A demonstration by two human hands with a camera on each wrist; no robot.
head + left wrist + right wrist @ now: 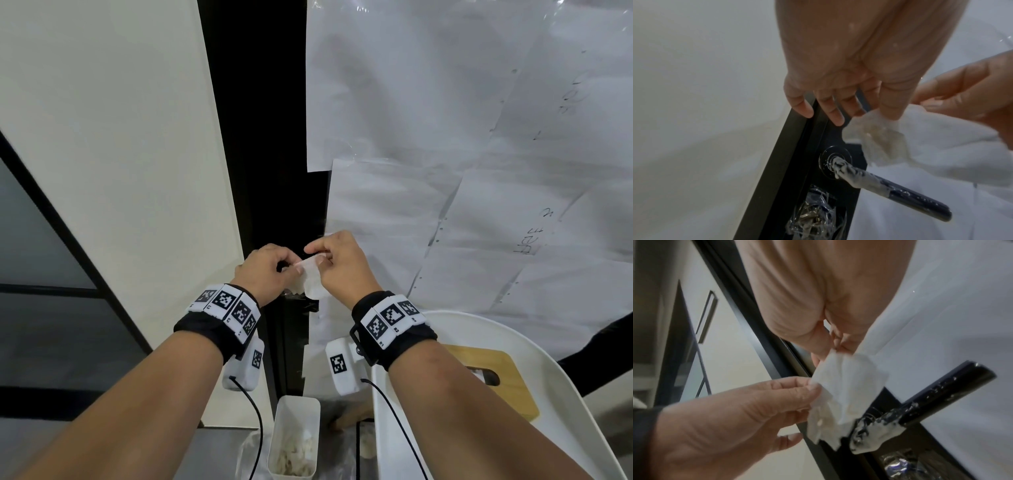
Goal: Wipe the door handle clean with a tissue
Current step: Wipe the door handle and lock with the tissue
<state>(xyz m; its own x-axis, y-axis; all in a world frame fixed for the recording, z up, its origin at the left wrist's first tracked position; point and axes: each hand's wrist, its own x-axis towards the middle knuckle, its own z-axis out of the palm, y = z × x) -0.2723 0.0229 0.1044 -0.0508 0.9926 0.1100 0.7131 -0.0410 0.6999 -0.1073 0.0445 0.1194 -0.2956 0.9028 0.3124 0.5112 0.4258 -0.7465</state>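
Both hands hold one white tissue (pixel 312 279) up in front of the black door edge. My left hand (pixel 270 270) pinches its left corner, my right hand (pixel 337 265) pinches its top right. The tissue (pixel 846 395) hangs crumpled, with a damp, soiled patch (pixel 884 142) low down. Just below it the black lever door handle (pixel 900 193) sticks out from its round rose (pixel 833 160). White paste coats the handle's inner end (pixel 877 430); the outer end (pixel 953 389) is dark with a few specks. In the head view my hands hide the handle.
Paper sheets under clear film (pixel 462 137) cover the door to the right. A white wall panel (pixel 120 171) stands left. A white bin (pixel 296 438) with used tissues sits on the floor below. A white stool (pixel 479 394) carrying a wooden tissue box (pixel 493 380) is at lower right.
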